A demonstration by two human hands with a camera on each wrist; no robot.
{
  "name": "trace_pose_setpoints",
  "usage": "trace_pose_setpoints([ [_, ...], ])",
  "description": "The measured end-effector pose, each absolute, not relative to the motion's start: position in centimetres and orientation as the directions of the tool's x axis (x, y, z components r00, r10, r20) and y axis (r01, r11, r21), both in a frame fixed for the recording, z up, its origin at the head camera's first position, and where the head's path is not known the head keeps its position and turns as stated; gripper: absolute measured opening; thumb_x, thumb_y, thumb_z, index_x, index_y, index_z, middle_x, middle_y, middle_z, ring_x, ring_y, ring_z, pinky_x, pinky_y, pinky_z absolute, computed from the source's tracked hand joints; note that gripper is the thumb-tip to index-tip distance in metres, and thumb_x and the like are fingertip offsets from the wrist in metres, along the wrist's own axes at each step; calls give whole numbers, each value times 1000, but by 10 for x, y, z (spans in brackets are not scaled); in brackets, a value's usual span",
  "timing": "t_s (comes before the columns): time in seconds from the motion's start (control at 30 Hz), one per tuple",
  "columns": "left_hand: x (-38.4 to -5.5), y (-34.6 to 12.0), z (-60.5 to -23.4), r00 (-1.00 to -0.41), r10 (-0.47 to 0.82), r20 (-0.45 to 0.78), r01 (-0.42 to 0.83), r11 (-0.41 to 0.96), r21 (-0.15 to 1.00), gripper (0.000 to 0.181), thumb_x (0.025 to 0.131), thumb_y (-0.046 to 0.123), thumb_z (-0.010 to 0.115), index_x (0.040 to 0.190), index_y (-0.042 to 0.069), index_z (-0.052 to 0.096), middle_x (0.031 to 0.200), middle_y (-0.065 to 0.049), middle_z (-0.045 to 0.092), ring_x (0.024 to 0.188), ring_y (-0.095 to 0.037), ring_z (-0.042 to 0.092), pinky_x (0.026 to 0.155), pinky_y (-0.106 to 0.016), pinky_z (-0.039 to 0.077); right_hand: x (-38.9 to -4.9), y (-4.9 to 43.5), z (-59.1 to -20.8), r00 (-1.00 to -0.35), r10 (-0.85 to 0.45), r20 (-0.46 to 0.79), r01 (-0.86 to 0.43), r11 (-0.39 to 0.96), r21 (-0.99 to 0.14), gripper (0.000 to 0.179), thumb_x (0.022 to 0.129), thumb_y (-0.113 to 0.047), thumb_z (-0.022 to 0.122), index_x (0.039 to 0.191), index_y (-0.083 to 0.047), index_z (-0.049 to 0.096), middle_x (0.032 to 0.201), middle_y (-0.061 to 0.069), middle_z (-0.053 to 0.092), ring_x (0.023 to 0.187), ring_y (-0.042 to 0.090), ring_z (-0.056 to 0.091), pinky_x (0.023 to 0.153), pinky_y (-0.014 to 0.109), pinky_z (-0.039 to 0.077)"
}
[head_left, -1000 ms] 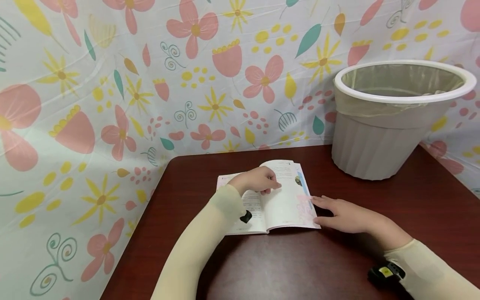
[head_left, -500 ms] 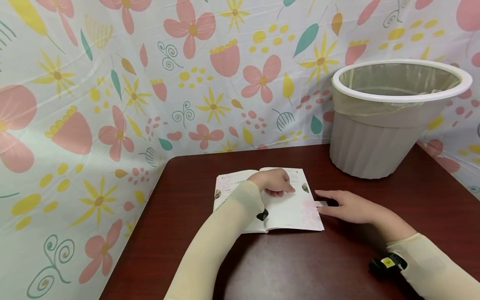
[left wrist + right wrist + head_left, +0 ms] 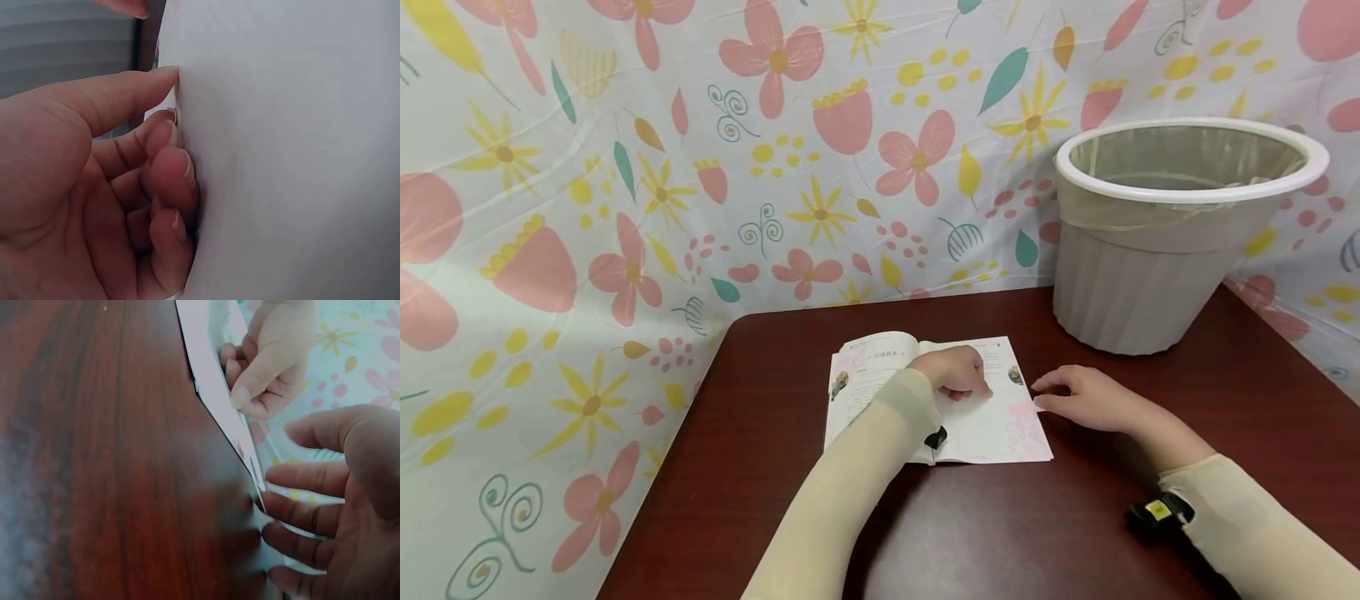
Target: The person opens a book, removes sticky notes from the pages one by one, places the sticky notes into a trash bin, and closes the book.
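An open book (image 3: 1000, 437) lies on the dark red-brown table, its left page bowed up near the spine. My left hand (image 3: 957, 372) rests on the right-hand page, fingers loosely bent. In the left wrist view its fingertips and thumb (image 3: 134, 94) touch the white paper. My right hand (image 3: 1097, 402) is at the book's right edge, thumb and fingertips beside the page margin. The right wrist view has that hand's fingers (image 3: 306, 509) spread apart, with the book's edge (image 3: 215, 394) right at the fingertips and nothing gripped between thumb and fingers.
A grey waste bin (image 3: 1138, 283) with a white rim and a clear liner stands at the table's back right. A flower-patterned curtain (image 3: 700, 208) hangs behind and to the left. Bare table (image 3: 970, 533) lies in front of the book.
The raised page has gone down flat under my left hand, which has slid right across the book. My right hand has shifted slightly up, and the strip of paper between its fingers no longer shows.
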State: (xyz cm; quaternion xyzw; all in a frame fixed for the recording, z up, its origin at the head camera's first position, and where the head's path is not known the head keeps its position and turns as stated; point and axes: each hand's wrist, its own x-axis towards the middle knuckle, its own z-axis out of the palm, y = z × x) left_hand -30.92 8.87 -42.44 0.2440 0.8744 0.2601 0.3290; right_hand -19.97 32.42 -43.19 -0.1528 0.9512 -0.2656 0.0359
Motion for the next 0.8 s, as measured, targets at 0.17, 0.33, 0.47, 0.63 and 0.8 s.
trace_pose_setpoints([
  [0.17,-309,89,-426,-667,596,-447,261,749,609,30,94,28,76,75,12,58,57,0,50,51,-12,45,52,-25,40,-209,322,-436,-964,-264,-41,-207,835,-510,22,94,-33,71,102,-13,76,85,-2,68,76,13,56,70,33,46],
  [0.33,-307,92,-427,-674,596,-436,277,751,599,32,93,29,76,73,13,58,55,2,49,49,-11,46,51,-25,41,-212,322,-439,-976,-201,-79,-132,844,-520,24,91,-38,74,85,-15,72,70,-2,60,67,14,52,61,31,42],
  [0.47,-308,92,-427,-678,592,-436,282,756,590,32,93,30,76,73,14,58,55,2,49,49,-11,47,50,-25,41,-212,326,-440,-980,-184,-77,-118,847,-519,27,90,-38,75,76,-15,69,65,-3,56,64,14,50,57,31,40],
  [0.63,-310,90,-427,-673,593,-441,277,756,594,31,94,30,77,74,13,59,56,2,50,50,-12,48,51,-26,42,-213,328,-438,-977,-206,-47,-153,844,-514,20,89,-30,76,75,-16,70,64,-3,55,63,13,50,57,30,41],
  [0.8,-312,87,-427,-676,591,-440,264,752,604,30,93,30,77,76,13,59,57,1,50,51,-13,48,52,-27,42,-214,326,-434,-972,-229,-48,-172,839,-517,13,89,-25,75,80,-17,74,64,-3,57,64,14,52,58,30,43],
])
